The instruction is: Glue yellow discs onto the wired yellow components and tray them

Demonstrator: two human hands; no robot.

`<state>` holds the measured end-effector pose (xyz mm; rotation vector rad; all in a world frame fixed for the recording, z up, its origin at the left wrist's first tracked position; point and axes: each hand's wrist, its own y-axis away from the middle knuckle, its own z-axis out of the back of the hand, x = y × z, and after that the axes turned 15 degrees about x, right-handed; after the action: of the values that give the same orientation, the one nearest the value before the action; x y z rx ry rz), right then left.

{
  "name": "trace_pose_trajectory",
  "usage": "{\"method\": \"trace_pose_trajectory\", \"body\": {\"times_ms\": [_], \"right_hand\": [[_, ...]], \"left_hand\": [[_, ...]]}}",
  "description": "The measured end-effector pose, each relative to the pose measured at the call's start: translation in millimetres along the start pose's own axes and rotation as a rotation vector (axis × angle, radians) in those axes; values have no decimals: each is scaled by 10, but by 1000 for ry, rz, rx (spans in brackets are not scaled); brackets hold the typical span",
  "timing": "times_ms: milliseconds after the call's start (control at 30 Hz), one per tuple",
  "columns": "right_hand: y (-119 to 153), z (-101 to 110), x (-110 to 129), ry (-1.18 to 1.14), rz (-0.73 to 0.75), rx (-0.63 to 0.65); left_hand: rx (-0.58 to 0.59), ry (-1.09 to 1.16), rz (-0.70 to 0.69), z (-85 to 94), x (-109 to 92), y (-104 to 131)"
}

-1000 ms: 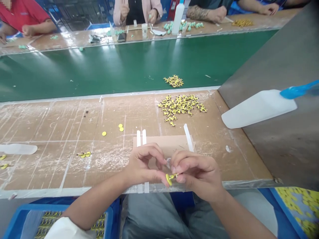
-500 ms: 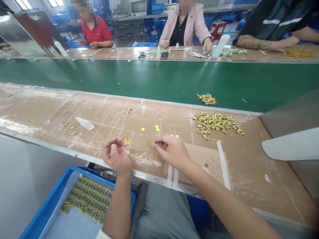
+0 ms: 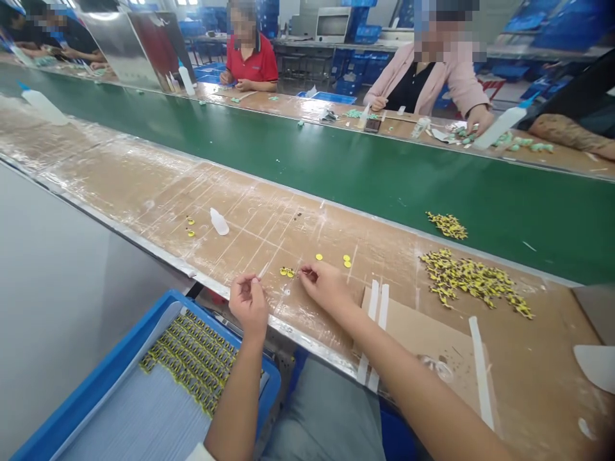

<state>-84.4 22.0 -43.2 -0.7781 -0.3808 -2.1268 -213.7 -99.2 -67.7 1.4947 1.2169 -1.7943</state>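
My left hand (image 3: 250, 302) is over the table's front edge, thumb and fingers pinched together; whatever is between them is too small to name. My right hand (image 3: 323, 282) is above the table (image 3: 168, 186), its fingertips also closed, next to two small yellow-and-black pieces (image 3: 287, 272). Just beyond it lie a yellow disc (image 3: 319, 257) and two more yellow discs (image 3: 346, 261). Farther right is a large pile of yellow-and-black pieces (image 3: 473, 278). A small white bottle (image 3: 220, 221) lies on its side to the left, near two other yellow pieces (image 3: 191, 228).
Below left, a blue tray (image 3: 103, 378) holds rows of yellow-and-black pieces (image 3: 192, 358). A green belt (image 3: 269, 153) runs behind the table, carrying a small yellow pile (image 3: 448, 225). Taped cardboard (image 3: 432, 333) lies under my right forearm. Several people sit across the belt.
The view has turned left, so the scene sits farther right. My left hand's fingers have closed together. My right hand is now close beside the two yellow-and-black pieces.
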Motion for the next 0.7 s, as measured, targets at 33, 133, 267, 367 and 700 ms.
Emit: {"method": "trace_pose_trajectory", "body": {"times_ms": [33,133,267,367,700], "right_hand": [[-4,-7,-7,6,6,6],[23,-6,7,28,12,28],[113,143,60,90,9,37],[102,481,-117,162,-23,13],[22,2343,-2350,324,-462,-106]], "left_hand": [[0,-11,4,4,4,9],[6,-37,17,25,4,35],[-1,-25,17,45,-34,50],[-36,-3,0,36,-47,38],[29,-177,191,248,242,69]]}}
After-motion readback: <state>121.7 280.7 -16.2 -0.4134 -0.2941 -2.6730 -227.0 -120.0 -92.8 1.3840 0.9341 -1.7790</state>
